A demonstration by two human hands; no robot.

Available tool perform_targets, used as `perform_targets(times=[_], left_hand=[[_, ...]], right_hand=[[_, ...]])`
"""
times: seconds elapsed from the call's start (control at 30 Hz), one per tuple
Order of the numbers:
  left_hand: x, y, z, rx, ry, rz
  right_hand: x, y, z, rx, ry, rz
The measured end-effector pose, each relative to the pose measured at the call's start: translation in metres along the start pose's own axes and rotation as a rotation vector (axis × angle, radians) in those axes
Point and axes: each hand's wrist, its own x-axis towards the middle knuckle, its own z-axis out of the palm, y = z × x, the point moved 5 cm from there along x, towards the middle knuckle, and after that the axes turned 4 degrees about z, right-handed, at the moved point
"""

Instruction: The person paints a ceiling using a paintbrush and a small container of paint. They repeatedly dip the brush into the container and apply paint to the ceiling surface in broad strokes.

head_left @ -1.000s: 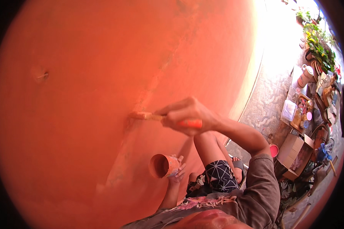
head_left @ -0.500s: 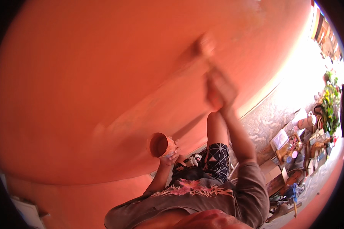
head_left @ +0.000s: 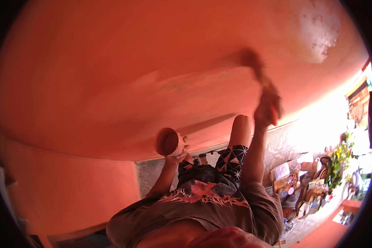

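My right hand (head_left: pixel 268 108) is closed round the handle of a paintbrush (head_left: pixel 252 62), arm stretched forward. Both are smeared by motion. The dark head of the brush is at the orange-red wall (head_left: pixel 103 78), though the blur hides whether the bristles touch it. Lower down, my left hand (head_left: pixel 181 152) grips a round paint cup (head_left: pixel 177 142) from its right side and below. Its open mouth is tilted toward me and shows reddish paint inside. A slightly lighter, streaky band (head_left: pixel 194 80) runs along the wall left of the brush.
A pale, bare-looking patch (head_left: pixel 320 31) marks the wall at upper right. Along the right lie a heap of household things (head_left: pixel 289 182), a pink jug (head_left: pixel 311 166) and a leafy plant (head_left: pixel 339 163). Another orange wall (head_left: pixel 87 177) meets this one at lower left.
My right hand and the brush have swept to the right. My left hand still holds the paint cup. The view has turned, bringing more of the pale wall patch into sight.
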Motion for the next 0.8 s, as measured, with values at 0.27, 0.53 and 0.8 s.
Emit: perform_targets(times=[0.27,0.53,0.8], left_hand=[[-0.064,0.032,-0.015,0.009,0.038,0.19],[-0.104,0.059,-0.038,-0.016,0.112,0.287],[-0.07,0.051,-0.004,-0.005,-0.106,0.284]], right_hand=[[-0.06,-0.072,0.105,-0.125,-0.035,0.085],[-0.104,-0.201,0.212,0.342,-0.776,-0.216],[-0.026,-0.094,0.088,-0.126,-0.082,0.013]])
